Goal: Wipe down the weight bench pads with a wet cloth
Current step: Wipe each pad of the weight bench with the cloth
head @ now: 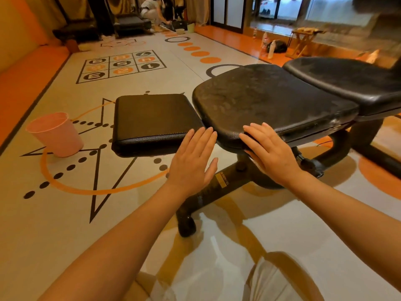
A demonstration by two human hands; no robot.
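- Nearest to me were the person's two bare forearms, reaching forward and away; the left hand (193, 157) was spread flat with straight fingers and held nothing, its fingertips at the gap between two pads; whether it touched the vinyl I could not tell.
- The right hand (271, 148) lay flat too, fingers straight, resting against the near edge of the seat pad (271, 98); it also gripped nothing; no cloth showed in either hand, nor anywhere I could see.
- Below the hands stood the black bench frame (217, 192) on the printed floor.
- The small front pad (152, 118) lay to the left of the left hand, the seat pad just ahead of the right; each hand had its own pad nearer.
- The bench's long axis ran away to the right, the back pad (347, 81) furthest along and well apart from both hands.
- A pink bucket (55, 133) stood on the floor off to the left, nearer the left hand; I judged the cloth, if any, would have to come from there; wiping had not yet begun.
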